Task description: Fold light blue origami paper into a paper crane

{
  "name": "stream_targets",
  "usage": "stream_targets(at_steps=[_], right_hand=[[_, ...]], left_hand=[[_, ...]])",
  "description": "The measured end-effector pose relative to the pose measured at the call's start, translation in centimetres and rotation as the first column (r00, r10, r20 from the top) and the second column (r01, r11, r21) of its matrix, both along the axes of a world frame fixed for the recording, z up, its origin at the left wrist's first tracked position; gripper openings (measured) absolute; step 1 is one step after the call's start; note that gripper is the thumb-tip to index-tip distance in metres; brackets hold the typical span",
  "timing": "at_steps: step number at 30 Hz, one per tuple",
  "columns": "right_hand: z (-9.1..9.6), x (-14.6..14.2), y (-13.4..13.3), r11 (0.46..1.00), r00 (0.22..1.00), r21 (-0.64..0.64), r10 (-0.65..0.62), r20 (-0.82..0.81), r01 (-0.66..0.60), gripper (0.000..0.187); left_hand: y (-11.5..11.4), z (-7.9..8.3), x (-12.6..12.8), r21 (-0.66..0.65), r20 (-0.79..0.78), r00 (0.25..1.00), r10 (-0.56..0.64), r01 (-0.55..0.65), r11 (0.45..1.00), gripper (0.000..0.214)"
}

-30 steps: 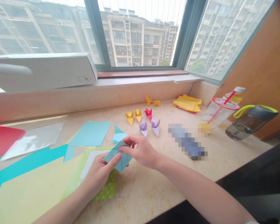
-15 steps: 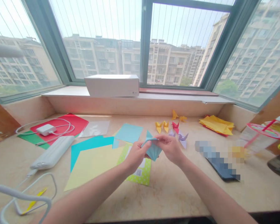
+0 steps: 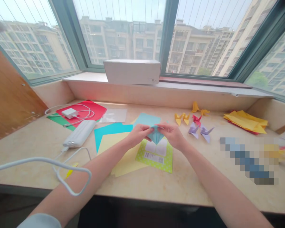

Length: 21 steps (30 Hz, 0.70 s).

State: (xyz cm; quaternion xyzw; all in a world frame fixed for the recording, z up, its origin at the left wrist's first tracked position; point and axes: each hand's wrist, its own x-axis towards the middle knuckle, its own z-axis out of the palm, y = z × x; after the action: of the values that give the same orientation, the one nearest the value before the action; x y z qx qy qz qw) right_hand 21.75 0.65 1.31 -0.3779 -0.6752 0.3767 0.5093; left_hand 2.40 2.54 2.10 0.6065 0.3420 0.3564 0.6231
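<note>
A light blue folded paper (image 3: 156, 136) is held up over the table between my two hands, its point facing down. My left hand (image 3: 140, 134) pinches its left upper corner, thumb on top. On the other side, my right hand (image 3: 171, 134) pinches the right upper edge. Below the paper lies a green dotted packet (image 3: 166, 163) with a white label. Flat light blue sheets (image 3: 146, 119) rest just behind my hands. Yellow paper (image 3: 116, 148) and a brighter blue sheet (image 3: 104, 133) lie under and beyond my left forearm.
Folded paper cranes stand at the right: yellow (image 3: 178, 119), red (image 3: 196, 119) and purple (image 3: 205, 133). Yellow sheets (image 3: 247, 121) are stacked farther right, behind a blurred-out phone-like object (image 3: 249, 161). At left are a white power bank (image 3: 79, 134), cables and red paper (image 3: 98, 110). A white box (image 3: 133, 72) sits on the sill.
The view has turned left and down, so the table things appear farther right and higher. My hands still hold the folded paper, now more level with each other at its upper corners.
</note>
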Motion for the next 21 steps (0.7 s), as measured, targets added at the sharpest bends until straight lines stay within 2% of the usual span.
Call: stream_targets(at_steps=[3, 7, 12, 14, 17, 19, 21], right_hand=[[-0.3, 0.3, -0.2, 0.999, 0.999, 0.044, 0.024, 0.025, -0.025, 0.024], [-0.1, 0.7, -0.9, 0.994, 0.994, 0.082, 0.061, 0.085, -0.068, 0.021], [0.1, 1.3, -1.5, 0.991, 0.977, 0.053, 0.111, 0.182, -0.123, 0.027], [-0.1, 1.5, -1.5, 0.994, 0.984, 0.049, 0.088, 0.157, -0.096, 0.026], [-0.6, 1.4, -1.2, 0.998, 0.991, 0.066, 0.008, 0.133, -0.017, 0.022], [-0.8, 1.3, -1.2, 0.992, 0.984, 0.121, -0.059, 0.166, 0.039, 0.019], [-0.9, 1.1, -1.2, 0.979, 0.974, 0.191, -0.107, 0.197, 0.069, 0.018]], left_hand=[[-0.2, -0.1, -0.1, 0.016, 0.016, 0.999, -0.034, 0.034, 0.999, 0.042], [-0.3, -0.1, -0.5, -0.03, 0.027, 0.994, -0.109, 0.109, 0.994, 0.039], [-0.5, -0.4, -0.5, -0.041, 0.023, 0.995, -0.099, 0.099, 0.994, 0.037], [-0.5, -0.4, -0.6, -0.042, 0.031, 0.993, -0.11, 0.111, 0.993, 0.036], [-0.5, -0.3, -0.6, -0.048, 0.077, 0.979, -0.186, 0.19, 0.981, 0.038], [-0.5, -0.2, -0.7, -0.051, 0.111, 0.968, -0.224, 0.231, 0.972, 0.043], [-0.6, -0.2, -0.6, -0.055, 0.113, 0.972, -0.204, 0.212, 0.976, 0.046]])
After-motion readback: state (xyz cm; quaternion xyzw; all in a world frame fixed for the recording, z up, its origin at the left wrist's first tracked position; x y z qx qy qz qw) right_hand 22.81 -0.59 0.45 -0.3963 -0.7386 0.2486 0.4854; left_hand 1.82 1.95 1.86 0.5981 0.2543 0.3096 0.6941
